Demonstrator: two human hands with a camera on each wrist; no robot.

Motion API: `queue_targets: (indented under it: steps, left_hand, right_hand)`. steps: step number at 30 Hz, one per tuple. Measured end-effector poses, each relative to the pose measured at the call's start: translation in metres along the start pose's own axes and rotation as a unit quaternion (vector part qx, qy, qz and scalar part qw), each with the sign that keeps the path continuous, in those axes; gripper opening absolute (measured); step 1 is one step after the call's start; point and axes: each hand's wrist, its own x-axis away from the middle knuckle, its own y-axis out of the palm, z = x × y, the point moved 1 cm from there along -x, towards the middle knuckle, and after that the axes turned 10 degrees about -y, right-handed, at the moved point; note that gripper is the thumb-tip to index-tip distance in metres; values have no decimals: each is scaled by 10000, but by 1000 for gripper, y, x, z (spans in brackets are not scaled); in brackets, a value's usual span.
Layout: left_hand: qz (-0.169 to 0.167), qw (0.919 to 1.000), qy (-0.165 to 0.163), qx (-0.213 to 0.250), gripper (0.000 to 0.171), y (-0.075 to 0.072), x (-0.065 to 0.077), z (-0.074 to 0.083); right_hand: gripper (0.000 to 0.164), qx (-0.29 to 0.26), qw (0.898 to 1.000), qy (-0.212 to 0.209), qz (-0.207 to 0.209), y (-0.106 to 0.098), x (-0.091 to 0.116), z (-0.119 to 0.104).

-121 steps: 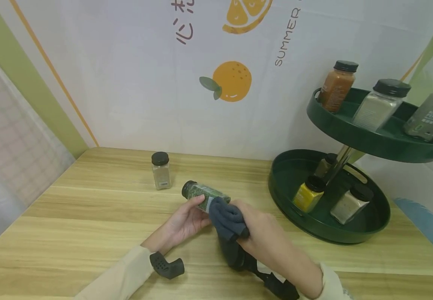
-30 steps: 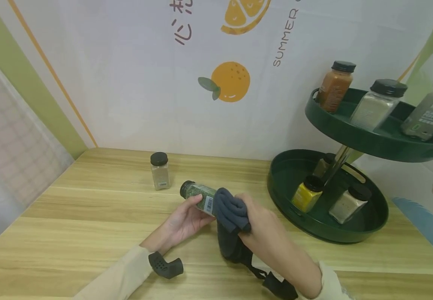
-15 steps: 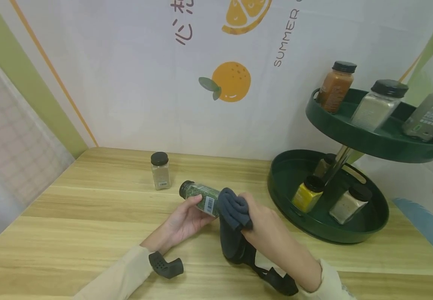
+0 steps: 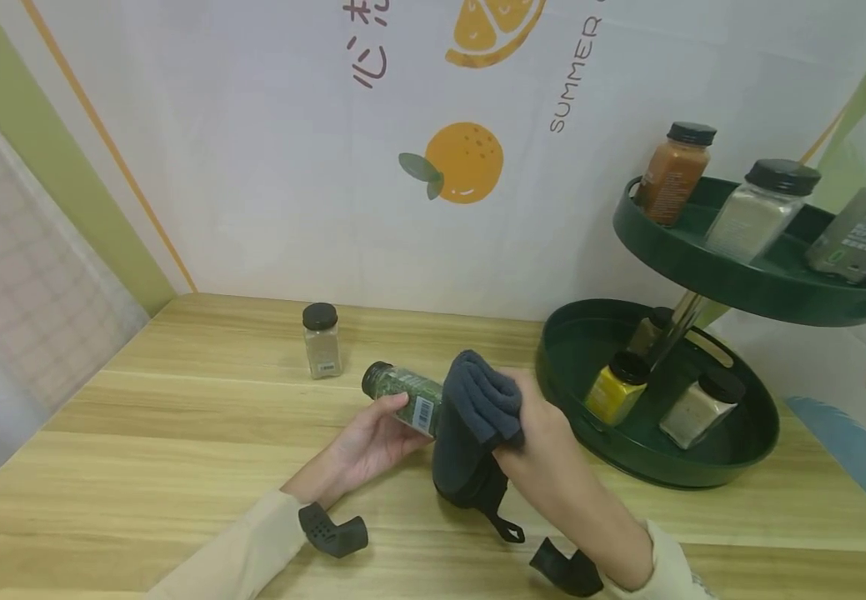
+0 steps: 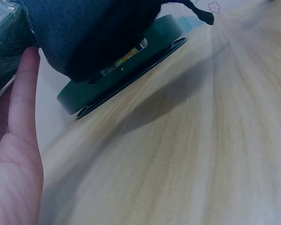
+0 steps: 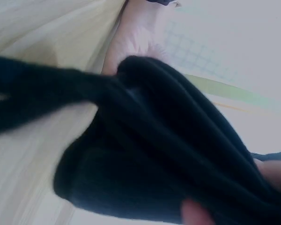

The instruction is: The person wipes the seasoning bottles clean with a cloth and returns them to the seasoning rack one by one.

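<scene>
My left hand (image 4: 374, 442) grips a spice jar (image 4: 406, 398) of green flakes with a black lid. The jar lies tilted above the table, its lid toward the upper left and a barcode label showing. My right hand (image 4: 545, 425) holds a bunched dark blue-grey cloth (image 4: 481, 400) at the jar's base end, and the cloth hides that end. A loop hangs from the cloth's lower part. In the left wrist view the cloth (image 5: 93, 33) lies against the jar (image 5: 7, 47). The right wrist view shows mostly the dark cloth (image 6: 168, 140), blurred.
A small jar (image 4: 322, 343) of pale powder stands on the wooden table (image 4: 177, 433) at the back left. To the right is a two-tier green rack (image 4: 740, 287); its upper and lower trays each carry several spice jars. A printed curtain (image 4: 290, 167) hangs behind.
My right hand and the cloth have shifted up and right along the jar, and the cloth's lower part now hangs with its loop apart from the wrist strap. The left hand stays nearly still.
</scene>
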Motion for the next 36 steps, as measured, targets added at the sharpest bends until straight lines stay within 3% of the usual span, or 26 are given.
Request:
queue_targets:
  steps: [4,8,14,18,23,26,32,36]
  left_hand:
    - [29,10000,4,-31,46,-1,0,0]
    - [-9,10000,68,-14,47,-2,1,1]
    - [4,9997,36,-259,36,-2,2,2]
    - [160,9988,-34,-451,38,-1,3,1]
    - [141,9980,-15,-617,34,0,0,1]
    - [19,9989,-15,-461,37,1,-1,1]
    - [-73,9996,-67,-273,49,2,-1,1]
    - [-32,9998,-82,-190,51,1,1,0]
  right_hand:
    - [40,313,9965,178,-756,5,-1,1]
    - [40,720,9885,-407,-1263,12,2,1]
    - [47,1126,9728,-1592,-1248,16,8,-3]
    - [47,1095,9699,-1869,-1112,16,9,-5]
    - [39,663,9818,-1641,-696,13,7,0]
    - [39,565,9879,-1318,-587,10,5,4]
    - [34,996,9920,-651,-419,4,0,13]
    - [31,1331,9891,-611,-166,1,-2,19]
